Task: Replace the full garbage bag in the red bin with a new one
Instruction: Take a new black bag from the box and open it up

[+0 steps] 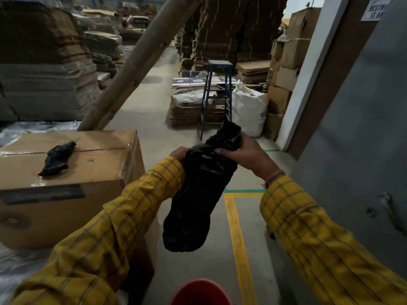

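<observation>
Up to my right, a white sign (377, 8) on the brown door frame is cut off by the picture's edge; I read "RESTR" over "IT AR". The blue print on the white sack (250, 110) is too blurred to read.

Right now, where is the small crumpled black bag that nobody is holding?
In the head view the crumpled black bag lies at the left, on top of the taped cardboard box, apart from both hands and left of the held black bag.
</observation>
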The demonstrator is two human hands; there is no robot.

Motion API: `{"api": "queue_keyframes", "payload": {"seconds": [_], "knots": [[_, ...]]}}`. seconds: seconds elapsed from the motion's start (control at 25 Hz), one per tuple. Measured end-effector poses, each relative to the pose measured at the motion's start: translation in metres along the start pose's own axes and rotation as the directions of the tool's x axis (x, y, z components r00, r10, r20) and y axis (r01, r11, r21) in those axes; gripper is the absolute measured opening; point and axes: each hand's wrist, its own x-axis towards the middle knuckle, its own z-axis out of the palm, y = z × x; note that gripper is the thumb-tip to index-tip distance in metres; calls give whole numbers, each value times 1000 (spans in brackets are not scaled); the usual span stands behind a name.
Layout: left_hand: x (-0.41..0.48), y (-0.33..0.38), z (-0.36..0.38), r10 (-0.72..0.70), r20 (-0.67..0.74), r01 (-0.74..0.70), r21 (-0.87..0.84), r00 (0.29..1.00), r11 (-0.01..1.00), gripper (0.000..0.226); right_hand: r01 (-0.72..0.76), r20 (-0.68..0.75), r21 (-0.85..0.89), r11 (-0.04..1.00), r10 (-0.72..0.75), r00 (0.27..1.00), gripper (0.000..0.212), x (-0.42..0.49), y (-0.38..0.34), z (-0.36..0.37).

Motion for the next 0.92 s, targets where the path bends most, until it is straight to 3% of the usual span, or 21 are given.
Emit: {"api": "queue_keyframes", "payload": {"seconds": [0.08,0.16,0.2,0.28,0.36,0.44,0.52,0.6,0.64,0.72,0.8,0.92], "knots": [[-7,2,1,18,61,-25,117,998,993,46,-89,-205,-105,991,66,976,32,16,13,5],[2,-13,-8,-7,82,-10,212,997,977,64,-209,-297,165,964,251,921,32,27,20,1],[2,-23,-14,-39,92,23,163,995,986,67,-250,-300,296,922,339,892,31,32,27,-3],[11,-48,-29,-51,56,53,-33,997,998,48,-283,-301,386,878,409,861,24,37,42,-9],[11,-62,-40,-3,-81,12,110,997,994,38,-315,-297,340,886,419,858,20,35,46,-4],[4,-61,-41,153,-151,-95,334,977,938,59,-294,-242,356,887,392,887,15,30,40,8],[-21,-40,-30,351,64,-356,229,934,906,50,-263,-150,409,874,349,925,14,27,33,22],[-32,-30,-12,447,314,-526,240,837,816,65,-222,-86,460,860,292,953,18,26,27,34],[-34,-34,-5,475,364,-583,297,801,756,70,-197,-76,467,862,261,962,24,23,24,37],[-30,-44,1,537,233,-586,324,811,743,60,-115,-131,374,920,175,976,34,21,24,30],[-20,-57,-8,544,106,-554,179,832,813,51,-37,-196,92,995,55,979,44,20,35,8],[-8,-68,-34,519,56,-522,107,853,846,37,69,-90,-344,936,-106,990,70,15,59,-28]]}}
